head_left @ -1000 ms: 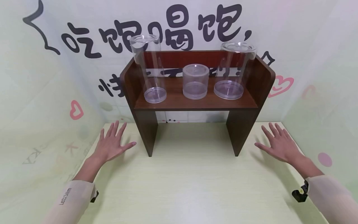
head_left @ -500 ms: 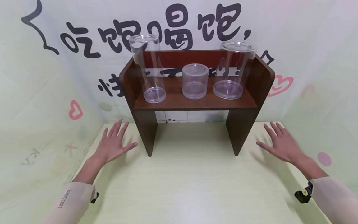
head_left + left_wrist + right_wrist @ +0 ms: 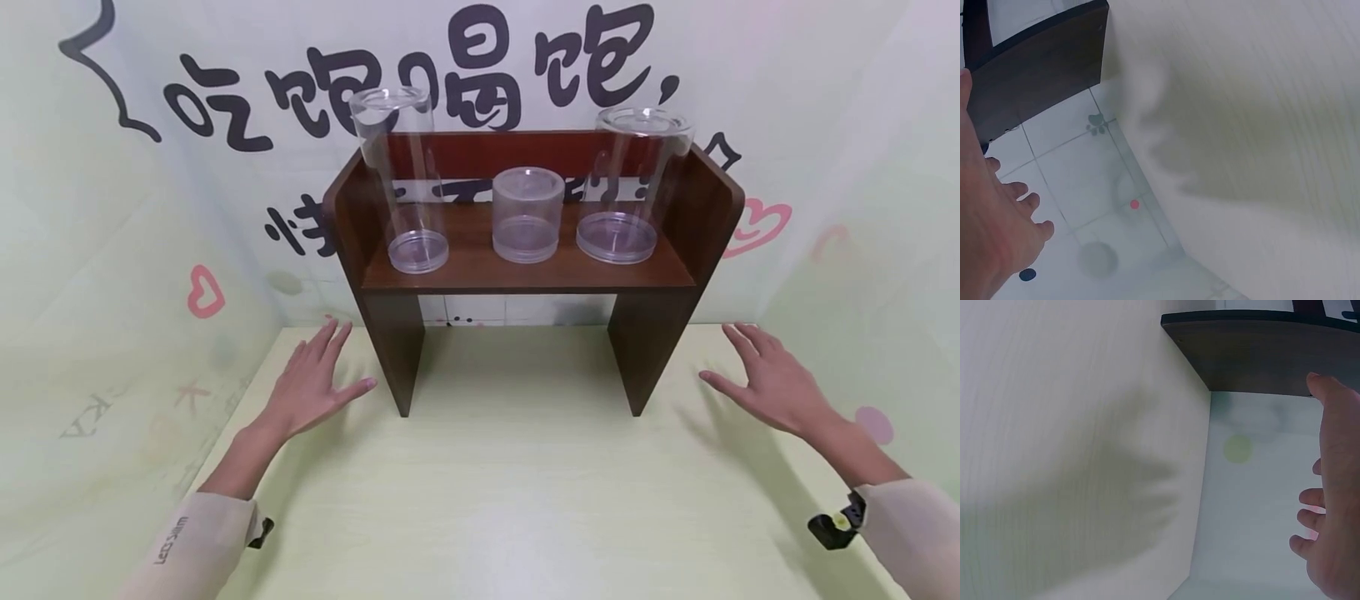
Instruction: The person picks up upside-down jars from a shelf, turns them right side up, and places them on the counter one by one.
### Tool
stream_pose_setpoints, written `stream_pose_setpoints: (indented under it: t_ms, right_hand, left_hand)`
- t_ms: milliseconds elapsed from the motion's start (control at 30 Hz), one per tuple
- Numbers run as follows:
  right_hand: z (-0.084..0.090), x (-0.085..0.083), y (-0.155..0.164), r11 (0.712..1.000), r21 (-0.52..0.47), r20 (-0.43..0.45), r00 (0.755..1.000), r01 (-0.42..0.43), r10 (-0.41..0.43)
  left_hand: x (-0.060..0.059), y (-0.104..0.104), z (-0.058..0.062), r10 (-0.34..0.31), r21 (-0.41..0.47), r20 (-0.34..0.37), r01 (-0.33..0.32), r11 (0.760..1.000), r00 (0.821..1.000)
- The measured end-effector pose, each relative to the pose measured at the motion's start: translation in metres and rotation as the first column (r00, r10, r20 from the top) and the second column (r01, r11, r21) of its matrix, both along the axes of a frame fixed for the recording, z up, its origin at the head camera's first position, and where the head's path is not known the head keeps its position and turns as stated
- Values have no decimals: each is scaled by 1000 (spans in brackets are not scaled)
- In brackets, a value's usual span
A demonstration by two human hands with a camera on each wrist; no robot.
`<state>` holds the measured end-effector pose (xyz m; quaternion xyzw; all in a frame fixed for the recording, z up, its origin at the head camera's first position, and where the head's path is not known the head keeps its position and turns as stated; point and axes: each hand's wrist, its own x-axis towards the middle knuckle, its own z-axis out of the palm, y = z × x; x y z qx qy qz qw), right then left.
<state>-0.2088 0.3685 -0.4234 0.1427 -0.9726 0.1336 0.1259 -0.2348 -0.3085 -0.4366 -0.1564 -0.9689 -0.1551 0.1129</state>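
Note:
In the head view a dark brown wooden shelf (image 3: 528, 282) stands at the back of the table. Three clear lidded jars line its board: a tall narrow jar (image 3: 408, 183) on the left, a short jar (image 3: 528, 215) in the middle and a tall wide jar (image 3: 633, 187) on the right. Outside the shelf's left side panel my left hand (image 3: 309, 387) hovers over the table, thumb apart from the fingers, holding nothing. My right hand (image 3: 782, 387) is held likewise outside the right panel, also with nothing in it. Both wrist views show hand shadows on the tabletop.
The pale wood-grain table (image 3: 517, 500) spreads out in front of the shelf. Printed fabric walls close it in at the back and both sides, the back wall (image 3: 225, 50) bearing large black characters. Black straps show at both cuffs.
My right hand has drifted outward to the right, away from the shelf. My left hand has shifted slightly right, its fingers turning nearer the shelf. The jars have not moved.

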Motion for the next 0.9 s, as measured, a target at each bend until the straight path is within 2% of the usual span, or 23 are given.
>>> stream_pose_setpoints:
  t_ms: [167,333,467,667,900]
  right_hand:
    - [7,4,-2,1000,-25,-5,1000,-5,4]
    - [16,7,-3,998,-59,-16,1000,-20,19]
    - [24,8,-4,995,-97,-14,1000,-21,20]
    - [36,14,-8,983,-181,-9,1000,-14,12]
    - [58,23,-16,957,-288,-8,1000,-13,11]
  left_hand:
    - [4,11,3,-9,92,2,9,996,1000]
    - [10,21,7,27,172,47,-35,985,999]
    - [13,29,11,45,261,69,-62,963,997]
    - [15,43,16,29,425,33,-40,904,999]
    - [18,57,17,15,583,-3,-10,813,1000]
